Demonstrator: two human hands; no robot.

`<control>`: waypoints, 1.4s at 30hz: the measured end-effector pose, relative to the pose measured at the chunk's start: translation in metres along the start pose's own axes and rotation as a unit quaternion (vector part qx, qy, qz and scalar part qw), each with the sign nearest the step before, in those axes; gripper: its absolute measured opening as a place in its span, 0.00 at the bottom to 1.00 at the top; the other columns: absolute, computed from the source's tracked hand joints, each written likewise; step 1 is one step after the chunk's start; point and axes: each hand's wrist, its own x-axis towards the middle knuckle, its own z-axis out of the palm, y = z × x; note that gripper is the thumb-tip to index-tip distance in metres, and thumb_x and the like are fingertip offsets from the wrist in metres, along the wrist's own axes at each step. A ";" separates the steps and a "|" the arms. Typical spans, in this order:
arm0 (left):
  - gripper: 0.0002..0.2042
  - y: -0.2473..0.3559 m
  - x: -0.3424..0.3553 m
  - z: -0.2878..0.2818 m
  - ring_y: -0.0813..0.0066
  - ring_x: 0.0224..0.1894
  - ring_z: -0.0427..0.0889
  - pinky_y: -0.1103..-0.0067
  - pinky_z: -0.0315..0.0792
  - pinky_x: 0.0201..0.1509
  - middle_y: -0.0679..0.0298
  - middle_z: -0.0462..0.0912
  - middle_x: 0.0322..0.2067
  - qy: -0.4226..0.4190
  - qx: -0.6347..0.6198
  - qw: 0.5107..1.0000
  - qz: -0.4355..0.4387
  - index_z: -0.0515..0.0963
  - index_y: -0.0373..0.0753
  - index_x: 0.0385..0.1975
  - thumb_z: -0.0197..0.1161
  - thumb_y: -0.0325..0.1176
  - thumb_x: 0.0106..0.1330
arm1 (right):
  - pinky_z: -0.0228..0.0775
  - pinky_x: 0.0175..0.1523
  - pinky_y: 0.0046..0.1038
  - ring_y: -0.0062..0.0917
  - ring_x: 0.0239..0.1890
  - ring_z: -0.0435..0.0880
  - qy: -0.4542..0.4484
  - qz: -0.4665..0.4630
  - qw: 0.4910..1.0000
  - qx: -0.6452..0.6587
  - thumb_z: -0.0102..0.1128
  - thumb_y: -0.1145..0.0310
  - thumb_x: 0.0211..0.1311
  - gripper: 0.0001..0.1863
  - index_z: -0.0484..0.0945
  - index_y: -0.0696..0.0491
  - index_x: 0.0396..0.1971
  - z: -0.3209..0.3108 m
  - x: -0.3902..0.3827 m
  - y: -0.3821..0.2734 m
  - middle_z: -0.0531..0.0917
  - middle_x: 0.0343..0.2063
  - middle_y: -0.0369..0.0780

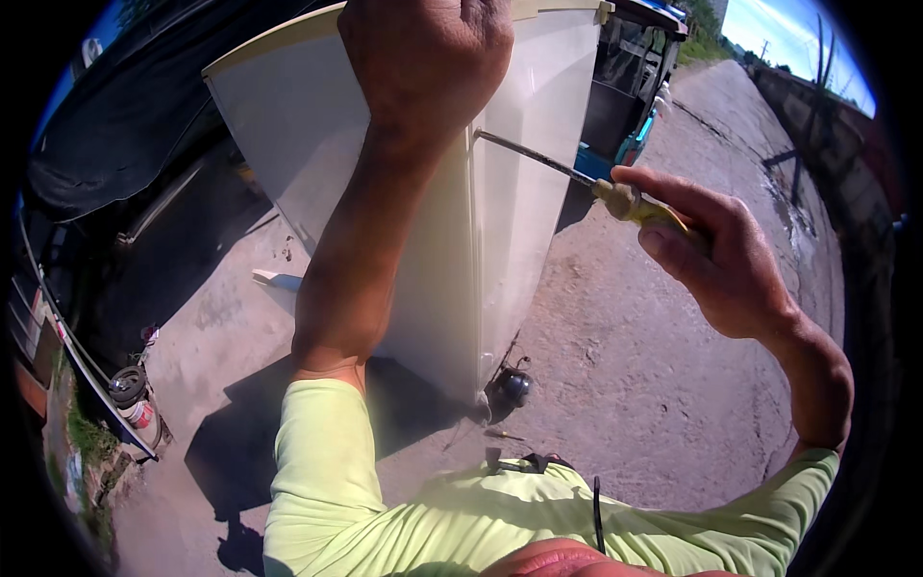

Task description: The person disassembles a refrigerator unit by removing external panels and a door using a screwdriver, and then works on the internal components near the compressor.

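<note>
A tall off-white refrigerator body (423, 279) stands in front of me, one vertical corner facing me. In my right hand (716, 245) is a screwdriver (625, 200) with a worn yellowish handle, my fingers wrapped round it. Its long metal shaft slants up to the left, and the tip meets the seam along that corner. My left hand (428, 58) is raised at the refrigerator's top, in front of the panel. The fingers run past the picture's upper edge, so their grip is hidden. Low at the refrigerator's base sits a round black compressor (514, 387).
A small thin tool (505, 436) lies on the concrete ground near my body. Behind the refrigerator is a dark vehicle with blue parts (625, 87). Dark sheeting (115, 144) hangs at the left, above scattered items and a bucket (139, 415). A wall (817, 144) borders the road at right.
</note>
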 end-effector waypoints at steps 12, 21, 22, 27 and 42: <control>0.02 -0.010 0.001 0.001 0.77 0.23 0.75 0.81 0.68 0.26 0.63 0.76 0.26 0.039 -0.059 0.997 0.029 0.73 0.38 0.40 0.53 0.26 0.75 | 0.83 0.32 0.28 0.27 0.32 0.89 0.129 -0.191 0.927 -0.297 0.66 0.71 0.63 0.19 0.77 0.51 0.54 0.007 -0.009 -0.010 0.87 0.36 0.41; 0.05 0.006 -0.004 -0.010 0.73 0.28 0.81 0.78 0.74 0.31 0.60 0.80 0.27 -0.028 -0.052 0.995 -0.079 0.73 0.37 0.40 0.52 0.30 0.76 | 0.76 0.28 0.28 0.25 0.27 0.81 0.209 -0.321 0.809 -0.445 0.71 0.74 0.57 0.16 0.81 0.49 0.46 0.008 -0.011 -0.003 0.81 0.28 0.36; 0.05 0.005 -0.001 -0.008 0.72 0.29 0.82 0.77 0.75 0.32 0.60 0.80 0.27 -0.012 -0.058 0.997 -0.058 0.73 0.37 0.40 0.52 0.30 0.76 | 0.76 0.28 0.27 0.25 0.27 0.82 0.216 -0.315 0.829 -0.408 0.72 0.74 0.57 0.16 0.82 0.48 0.46 0.007 -0.010 -0.005 0.82 0.28 0.36; 0.05 0.016 0.001 -0.007 0.68 0.32 0.84 0.75 0.77 0.36 0.57 0.81 0.28 0.009 -0.063 0.997 -0.049 0.73 0.37 0.41 0.53 0.30 0.76 | 0.75 0.31 0.21 0.22 0.32 0.85 0.222 -0.101 0.968 0.057 0.66 0.54 0.64 0.20 0.83 0.51 0.49 0.007 -0.023 -0.002 0.84 0.30 0.38; 0.04 0.024 -0.004 -0.006 0.73 0.32 0.82 0.78 0.74 0.39 0.62 0.82 0.31 0.052 -0.073 0.994 -0.069 0.75 0.40 0.40 0.56 0.31 0.73 | 0.83 0.41 0.25 0.24 0.37 0.88 0.258 -0.312 0.887 -0.221 0.70 0.66 0.64 0.17 0.82 0.50 0.52 0.006 -0.024 0.001 0.86 0.36 0.40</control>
